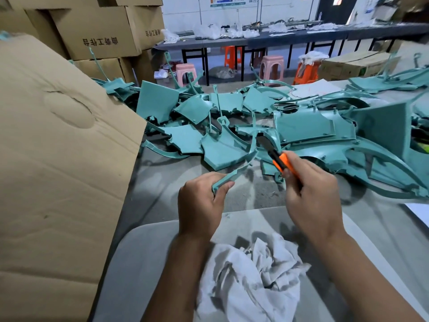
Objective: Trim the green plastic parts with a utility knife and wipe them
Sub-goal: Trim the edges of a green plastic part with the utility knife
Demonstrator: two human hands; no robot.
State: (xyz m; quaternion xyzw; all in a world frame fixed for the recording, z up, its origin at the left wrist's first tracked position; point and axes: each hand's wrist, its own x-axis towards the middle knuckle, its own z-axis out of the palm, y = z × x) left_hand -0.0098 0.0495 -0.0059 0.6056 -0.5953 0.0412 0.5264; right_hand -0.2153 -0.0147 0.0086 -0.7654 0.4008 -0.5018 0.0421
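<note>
Both forearms extended fwd; L hand curled, thumb pinched vs fingers; R hand fisted, knuckles up.

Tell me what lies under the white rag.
The white rag rests crumpled on a grey padded surface, between the person's forearms. Whatever sits beneath its folds is covered and cannot be seen.

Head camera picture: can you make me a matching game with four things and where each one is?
Things:
1. utility knife
2. white rag
3. pink stool
4. cardboard sheet

Places:
A. on the person's lap
B. on the floor past the table
C. in the right hand
D. leaning at the left edge of the table

Pairs: 1-C, 2-A, 3-B, 4-D
</note>
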